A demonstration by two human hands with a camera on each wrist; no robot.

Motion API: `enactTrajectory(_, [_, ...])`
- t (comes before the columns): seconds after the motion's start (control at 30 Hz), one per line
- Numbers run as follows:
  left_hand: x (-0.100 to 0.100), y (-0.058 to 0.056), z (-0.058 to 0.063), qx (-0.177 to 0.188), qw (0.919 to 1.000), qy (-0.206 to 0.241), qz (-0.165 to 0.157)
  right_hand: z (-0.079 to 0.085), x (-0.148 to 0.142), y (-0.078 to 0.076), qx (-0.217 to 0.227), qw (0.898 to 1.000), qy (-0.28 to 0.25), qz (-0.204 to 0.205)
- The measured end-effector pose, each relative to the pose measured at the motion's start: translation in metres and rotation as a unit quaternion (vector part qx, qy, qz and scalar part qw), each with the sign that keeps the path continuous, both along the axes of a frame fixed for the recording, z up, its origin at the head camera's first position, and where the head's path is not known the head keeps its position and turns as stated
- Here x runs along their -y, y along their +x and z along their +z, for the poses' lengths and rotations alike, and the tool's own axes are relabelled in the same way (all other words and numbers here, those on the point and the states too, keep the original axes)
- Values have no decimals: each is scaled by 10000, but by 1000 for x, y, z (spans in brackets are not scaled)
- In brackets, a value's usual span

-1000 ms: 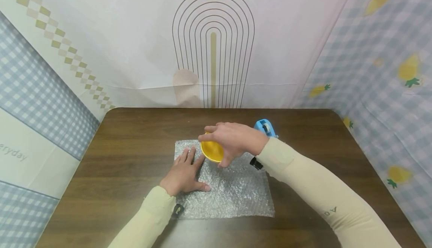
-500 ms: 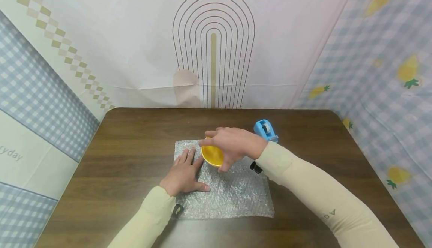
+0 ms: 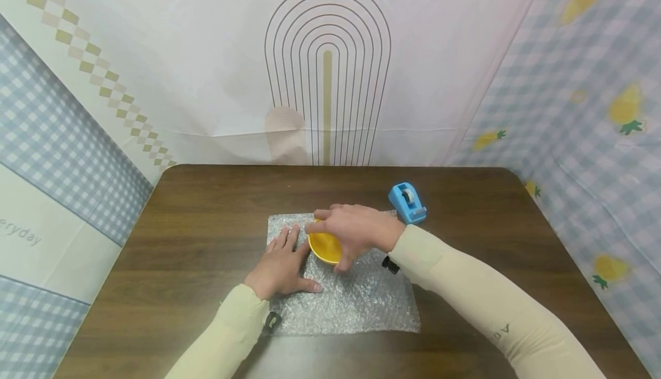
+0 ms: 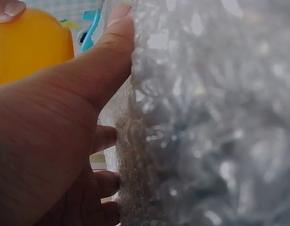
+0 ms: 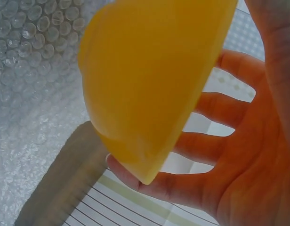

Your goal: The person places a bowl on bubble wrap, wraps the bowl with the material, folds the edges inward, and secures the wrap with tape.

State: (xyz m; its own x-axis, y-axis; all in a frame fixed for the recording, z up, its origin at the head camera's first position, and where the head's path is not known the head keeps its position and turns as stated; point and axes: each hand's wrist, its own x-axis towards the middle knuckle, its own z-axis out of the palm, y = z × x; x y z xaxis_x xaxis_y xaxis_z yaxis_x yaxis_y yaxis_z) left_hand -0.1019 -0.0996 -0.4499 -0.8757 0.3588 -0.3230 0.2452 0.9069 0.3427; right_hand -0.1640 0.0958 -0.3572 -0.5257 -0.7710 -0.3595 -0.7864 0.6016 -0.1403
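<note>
I'm likely placing bowl [image 3: 324, 247]: right hand [image 3: 353, 227] gripping it, left hand [image 3: 281, 267] lying wide at wrap's [image 3: 361, 301] nine o'clock; probably needing gentle lowering.

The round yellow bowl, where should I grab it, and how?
Probably by the rim of the round yellow bowl, from above. Its open mouth faces up toward the right hand, and the wide rim gives you an edge to pinch. Its underside narrows toward the clear bubble wrap.
</note>
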Motion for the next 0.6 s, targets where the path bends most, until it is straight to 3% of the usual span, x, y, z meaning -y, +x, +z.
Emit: enactTrajectory(0.6, [0,0,1,30,10000,43,45,-13,-2,1,107,9999,33,-76])
